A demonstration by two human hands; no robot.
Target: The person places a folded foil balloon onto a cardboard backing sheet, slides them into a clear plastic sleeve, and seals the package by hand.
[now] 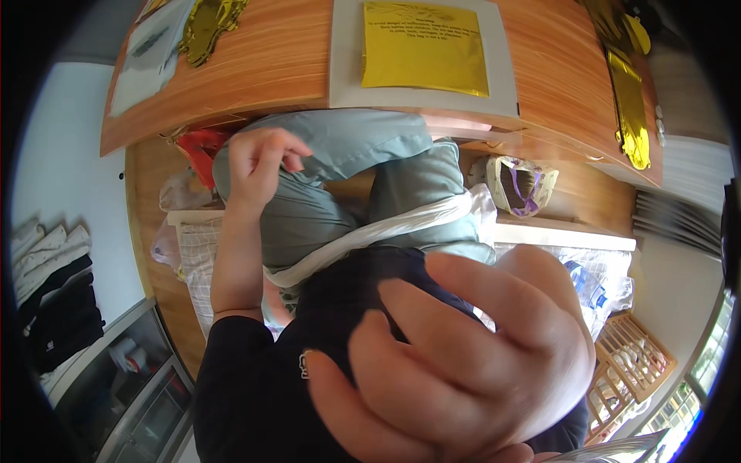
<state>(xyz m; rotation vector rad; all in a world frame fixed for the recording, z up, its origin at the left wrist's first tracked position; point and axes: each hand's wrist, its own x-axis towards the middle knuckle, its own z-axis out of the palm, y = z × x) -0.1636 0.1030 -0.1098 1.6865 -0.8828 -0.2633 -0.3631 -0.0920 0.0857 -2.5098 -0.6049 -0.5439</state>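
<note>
Close in front of the camera is my right hand (478, 355), large in view, its fingers bent and spread apart with nothing visible in them. My left hand (266, 166) hovers over my left thigh, near the table's front edge. Its fingers are loosely bent and hold nothing that I can see. Beyond both hands a flat yellow packet (424, 62) lies on a grey board (347, 77). The board rests on the wood-grain table (270, 85). Neither hand touches the packet.
Crumpled gold foil (212, 31) and a clear plastic sleeve (150, 58) lie at the table's left. More gold foil (629, 108) hangs over its right edge. Below stands a patterned bag (525, 185) with purple handles. A wooden rack (629, 363) stands at the right.
</note>
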